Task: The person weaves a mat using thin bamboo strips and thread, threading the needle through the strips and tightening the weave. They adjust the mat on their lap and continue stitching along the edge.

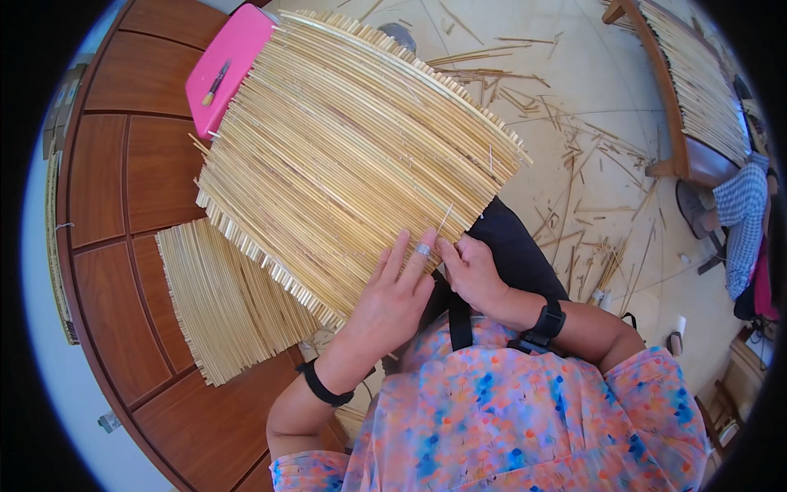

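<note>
A large mat of pale straw-coloured reeds (344,139), bound side by side with thin thread, spreads before me, its near edge over my lap. My left hand (399,283) lies on that near edge, fingers stretched out over the reeds, a ring-like band on one finger. Just to its right, my right hand (475,272) is closed at the mat's edge, thumb and fingers pressed together there; the fingertips are partly hidden. A short pale thread end (445,216) sticks up from the reeds close to both hands.
On the left stands brown wooden panelling (98,176), with a second reed mat (238,303) against it. A brush (216,82) lies on a pink stool (238,49). Reed offcuts (516,98) litter the tiled floor. At right, a wooden frame (668,82) bears reeds near another person's leg (721,217).
</note>
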### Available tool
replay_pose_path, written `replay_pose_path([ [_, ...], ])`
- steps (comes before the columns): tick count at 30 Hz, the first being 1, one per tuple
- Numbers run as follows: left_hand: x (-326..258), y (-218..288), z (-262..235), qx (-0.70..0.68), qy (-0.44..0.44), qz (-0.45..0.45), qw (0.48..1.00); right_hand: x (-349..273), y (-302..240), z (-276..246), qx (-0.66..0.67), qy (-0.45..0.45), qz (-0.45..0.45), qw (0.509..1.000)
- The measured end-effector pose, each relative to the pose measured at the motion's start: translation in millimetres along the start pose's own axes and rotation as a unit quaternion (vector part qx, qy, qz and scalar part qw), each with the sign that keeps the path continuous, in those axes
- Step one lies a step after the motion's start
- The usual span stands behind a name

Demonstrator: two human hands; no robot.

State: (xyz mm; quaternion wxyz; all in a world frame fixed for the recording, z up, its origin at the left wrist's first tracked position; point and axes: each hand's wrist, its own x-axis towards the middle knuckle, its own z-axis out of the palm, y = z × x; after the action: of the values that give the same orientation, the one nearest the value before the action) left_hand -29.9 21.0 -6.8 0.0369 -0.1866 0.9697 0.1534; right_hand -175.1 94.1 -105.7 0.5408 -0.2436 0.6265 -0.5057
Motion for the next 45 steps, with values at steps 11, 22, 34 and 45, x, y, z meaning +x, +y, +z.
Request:
replay_pose_path([
  [11,1,4,5,0.022,0.010,-0.022,0.999,-2,-4,-2,-0.011,-0.017,0.013,1.000],
  [22,1,6,11,0.017,0.020,-0.027,0.999,-1,0,3,-0.026,0.022,-0.006,0.999],
  [34,3,9,18,0.050,0.017,-0.032,0.998,-5,-13,1,0.044,-0.008,0.070,0.997],
  [45,4,9,16,0.048,0.012,-0.028,0.998,-5,-8,4,0.119,-0.001,0.063,0.991],
])
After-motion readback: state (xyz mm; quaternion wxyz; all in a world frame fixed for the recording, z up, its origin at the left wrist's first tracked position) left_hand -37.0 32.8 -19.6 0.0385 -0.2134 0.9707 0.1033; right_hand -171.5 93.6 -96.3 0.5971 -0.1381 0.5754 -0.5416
